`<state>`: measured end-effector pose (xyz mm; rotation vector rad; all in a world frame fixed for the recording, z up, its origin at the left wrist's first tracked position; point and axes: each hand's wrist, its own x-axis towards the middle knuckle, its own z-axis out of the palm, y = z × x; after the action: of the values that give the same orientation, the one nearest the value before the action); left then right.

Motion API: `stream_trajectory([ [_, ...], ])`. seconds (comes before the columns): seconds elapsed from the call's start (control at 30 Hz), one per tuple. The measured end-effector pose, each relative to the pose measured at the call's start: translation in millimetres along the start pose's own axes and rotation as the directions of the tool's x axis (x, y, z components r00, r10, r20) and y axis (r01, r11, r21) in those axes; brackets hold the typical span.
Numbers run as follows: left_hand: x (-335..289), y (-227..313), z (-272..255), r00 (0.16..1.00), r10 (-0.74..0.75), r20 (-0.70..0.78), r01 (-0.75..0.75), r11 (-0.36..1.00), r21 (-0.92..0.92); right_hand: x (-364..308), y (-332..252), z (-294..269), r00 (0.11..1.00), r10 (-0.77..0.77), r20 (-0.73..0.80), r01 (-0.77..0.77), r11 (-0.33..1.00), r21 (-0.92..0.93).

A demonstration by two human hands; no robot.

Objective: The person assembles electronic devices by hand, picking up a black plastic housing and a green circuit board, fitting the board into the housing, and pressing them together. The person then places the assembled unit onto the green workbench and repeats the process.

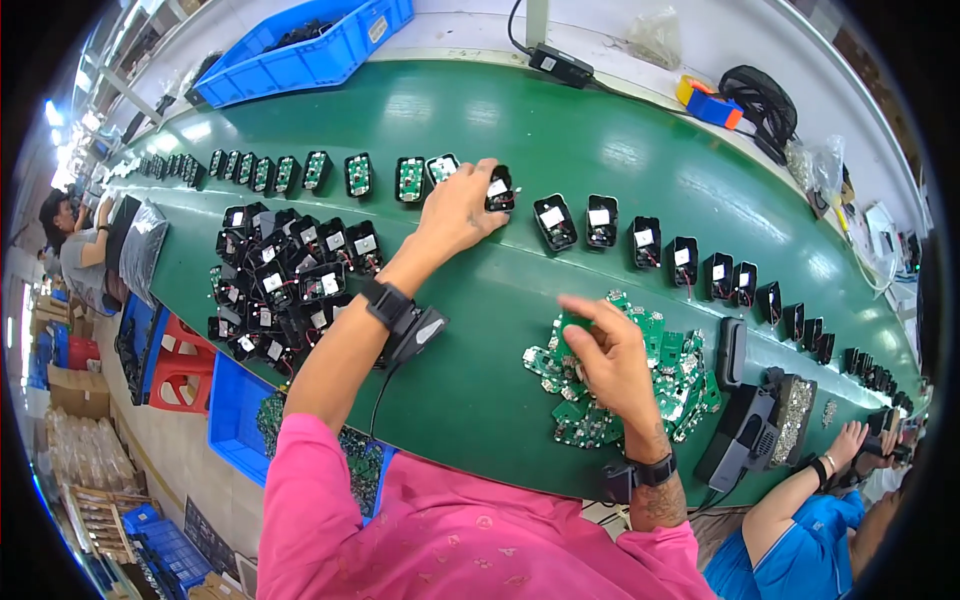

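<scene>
My left hand (458,212) reaches over the green table, with thumb and fingers closed on the sides of a small black plastic housing (501,190). Just left of it, partly behind my fingers, stands a housing with a pale part inside (441,168); beside that is one with a green circuit board (410,179). On the right, a housing with a white block and wires (555,222) heads a curved row. My right hand (614,362) hovers over a loose pile of green circuit boards (680,385), thumb and forefinger apart, slightly blurred. I see nothing between them.
A heap of black housings (285,270) lies by my left forearm. Blue bins stand at the back (335,55) and below the table edge (232,415). A black device (738,435) and a tray of small metal parts (793,420) sit right, near a co-worker's hand (848,440).
</scene>
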<state>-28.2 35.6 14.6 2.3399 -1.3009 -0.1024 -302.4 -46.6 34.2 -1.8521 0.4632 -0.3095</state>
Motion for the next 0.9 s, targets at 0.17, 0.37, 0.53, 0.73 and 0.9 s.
stream_trajectory([
  [0.17,-42,17,-5,0.991,-0.117,-0.069,0.055,0.810,-0.584,2,7,-15,0.987,0.118,0.110,-0.158,0.829,0.536],
  [0.37,-120,81,-40,0.950,-0.127,0.284,0.296,0.086,-0.951,0,22,-4,0.984,0.179,-0.019,-0.142,0.837,0.529],
  [0.53,-152,86,-27,0.932,-0.100,0.349,0.330,-0.169,-0.929,-5,5,-14,0.950,0.304,0.077,-0.303,0.825,0.477],
  [0.73,-175,81,11,0.905,-0.227,0.359,0.387,0.096,-0.917,-6,6,2,0.988,0.065,0.138,-0.131,0.824,0.552],
  [0.9,-179,91,19,0.971,-0.239,0.018,0.158,0.581,-0.798,-9,2,2,0.988,0.093,0.126,-0.151,0.776,0.613],
])
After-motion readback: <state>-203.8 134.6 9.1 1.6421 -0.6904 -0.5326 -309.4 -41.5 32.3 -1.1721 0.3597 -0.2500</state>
